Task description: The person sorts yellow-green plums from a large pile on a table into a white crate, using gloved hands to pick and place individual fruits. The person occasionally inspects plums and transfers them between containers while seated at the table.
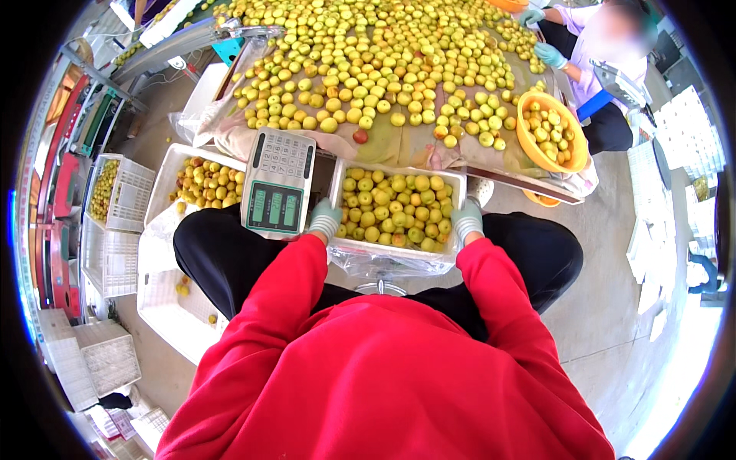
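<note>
A white plastic crate [399, 249], lined with clear film and full of small round yellow-green fruit [399, 207], sits between my knees. My left hand [325, 221], in a pale striped glove, grips the crate's left side. On the opposite side, my right hand [466, 221], gloved alike, has hold of the crate's right wall. The fingers of both hands are partly hidden against the crate. Just left of the crate, close to my left hand, stands a digital scale's panel [279, 182] with a keypad and a lit green display.
Ahead, loose fruit covers a sorting table [330, 146]. An orange basin [548, 162] of fruit rests at its right corner. Beyond, a gloved co-worker [590, 57] sits at the table. On the left are another fruit crate [165, 184] and stacked white crates [111, 257].
</note>
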